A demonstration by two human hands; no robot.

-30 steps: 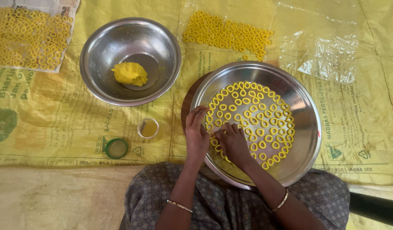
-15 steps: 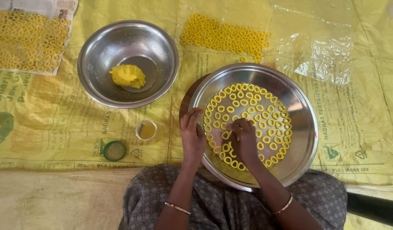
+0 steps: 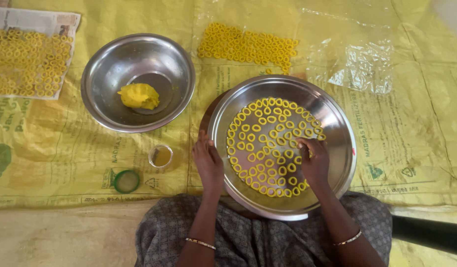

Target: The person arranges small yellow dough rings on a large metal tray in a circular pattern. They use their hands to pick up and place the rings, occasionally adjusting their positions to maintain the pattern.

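Resting nearest the camera, the left hand [image 3: 208, 165] lies flat and released on the near-left rim of the steel plate [image 3: 337, 143], grasping nothing. The right hand [image 3: 313, 162] lies over the plate's right side, its fingertips [image 3: 302, 145] touching the dough rings [image 3: 268, 143] that are laid out in curved rows inside the plate; whether it pinches a ring I cannot tell. Just left of the plate, on the yellow sheet [image 3: 411, 123], stand a small cup [image 3: 160, 156] and a green lid [image 3: 126, 181]. Farther off sits a steel bowl [image 3: 109, 74] holding a lump of yellow dough [image 3: 138, 96]. Beyond lie more rings [image 3: 248, 45] on the sheet, and others on newspaper [image 3: 35, 22] at far left.
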